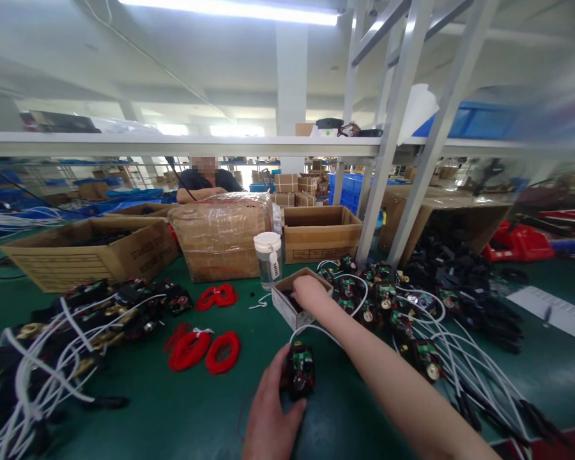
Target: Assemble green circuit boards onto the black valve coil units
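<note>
My left hand (pixel 274 404) is closed round the side of a small black device with an open housing (pixel 301 370), its green circuit board facing up. A white cable runs from this device toward my right forearm. My right hand (pixel 310 291) reaches into a small open cardboard box (pixel 292 315), fingers curled downward. Its fingertips are mostly hidden inside, so what they pinch cannot be made out. Right of the box lies a pile of similar devices with green boards (pixel 386 295) and white cables.
Red wire coils (pixel 223 351) lie left of centre. More cabled devices (pixel 134 303) heap at the left. A lidded clear cup (pixel 268 262), a taped carton (pixel 220 236) and an open carton (pixel 322 246) stand behind. Metal posts (pixel 405 153) rise at right. A person (pixel 211 182) sits opposite.
</note>
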A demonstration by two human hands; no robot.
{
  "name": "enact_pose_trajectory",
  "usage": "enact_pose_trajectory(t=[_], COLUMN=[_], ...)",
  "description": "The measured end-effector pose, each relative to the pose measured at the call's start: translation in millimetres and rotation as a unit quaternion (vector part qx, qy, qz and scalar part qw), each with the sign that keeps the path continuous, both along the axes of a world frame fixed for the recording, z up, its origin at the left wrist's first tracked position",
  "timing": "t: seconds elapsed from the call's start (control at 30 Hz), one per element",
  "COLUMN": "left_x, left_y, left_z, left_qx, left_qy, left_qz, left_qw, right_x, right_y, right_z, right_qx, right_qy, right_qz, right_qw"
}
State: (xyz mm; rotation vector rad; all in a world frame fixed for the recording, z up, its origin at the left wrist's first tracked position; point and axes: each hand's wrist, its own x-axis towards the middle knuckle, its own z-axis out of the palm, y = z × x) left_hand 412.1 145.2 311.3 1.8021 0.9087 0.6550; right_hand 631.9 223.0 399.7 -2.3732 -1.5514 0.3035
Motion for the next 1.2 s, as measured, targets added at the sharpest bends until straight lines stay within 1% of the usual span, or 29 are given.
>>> enact_pose_trajectory(t=[0.13, 0.23, 0.3, 0.33, 0.43, 0.47, 0.5, 0.57, 0.6, 0.63, 0.67, 0.73, 0.87, 0.97, 1.03, 1.2], left_x=[5.0, 8.4, 10.0, 10.6, 11.7, 12.0, 12.3, 12.8, 13.0, 13.1, 13.1, 12.8, 12.2, 12.5, 13.0, 13.8], left_y=[-3.4, -6.6, -9.0, -10.2, -13.2, -13.8, -14.2, -14.6, -14.6, -14.5, -14.4, -14.3, -14.9, -15.5, -15.6, -15.2], left_z=[-1.8, -3.2, -3.6, -3.9, -5.7, -6.6, -7.5, -8.9, -9.4, -9.6, -9.6, -9.3, -9.1, -9.1, -8.6, -7.7], left_qx=[-0.003, 0.002, 0.000, -0.003, -0.003, 0.001, 0.004, 0.009, 0.010, 0.009, 0.009, 0.010, 0.011, 0.007, 0.004, 0.002], left_qy=[-0.010, -0.022, -0.020, -0.018, -0.022, -0.026, -0.029, -0.034, -0.035, -0.036, -0.036, -0.035, -0.027, -0.022, -0.020, -0.017], left_qz=[0.017, 0.031, 0.040, 0.044, 0.043, 0.043, 0.044, 0.048, 0.050, 0.050, 0.049, 0.048, 0.055, 0.058, 0.056, 0.057], left_qw=[1.000, 0.999, 0.999, 0.999, 0.999, 0.999, 0.999, 0.998, 0.998, 0.998, 0.998, 0.998, 0.998, 0.998, 0.998, 0.998], right_x=[2.6, -1.9, -9.0, -13.6, -28.9, -33.6, -37.9, -44.3, -46.4, -47.9, -48.9, -49.9, -50.4, -51.1, -51.8, -52.0], right_y=[-25.9, -58.8, -85.8, -99.9, -139.4, -150.5, -160.2, -174.7, -179.7, -183.2, -185.4, -187.2, -186.9, -187.2, -187.6, -187.6], right_z=[7.5, 6.6, -1.0, -7.1, -30.2, -38.1, -45.2, -56.3, -60.1, -62.7, -64.3, -65.6, -65.2, -65.1, -65.6, -69.8], right_qx=[0.120, 0.212, 0.248, 0.256, 0.246, 0.242, 0.242, 0.240, 0.238, 0.236, 0.234, 0.234, 0.229, 0.225, 0.225, 0.232], right_qy=[0.057, 0.139, 0.211, 0.247, 0.349, 0.406, 0.491, 0.619, 0.659, 0.676, 0.681, 0.667, 0.601, 0.559, 0.542, 0.517], right_qz=[-0.015, -0.020, -0.025, -0.028, -0.039, -0.048, -0.064, -0.080, -0.081, -0.078, -0.074, -0.063, -0.040, -0.043, -0.045, -0.043], right_qw=[0.991, 0.967, 0.945, 0.934, 0.903, 0.880, 0.835, 0.744, 0.709, 0.693, 0.690, 0.705, 0.765, 0.797, 0.808, 0.823])
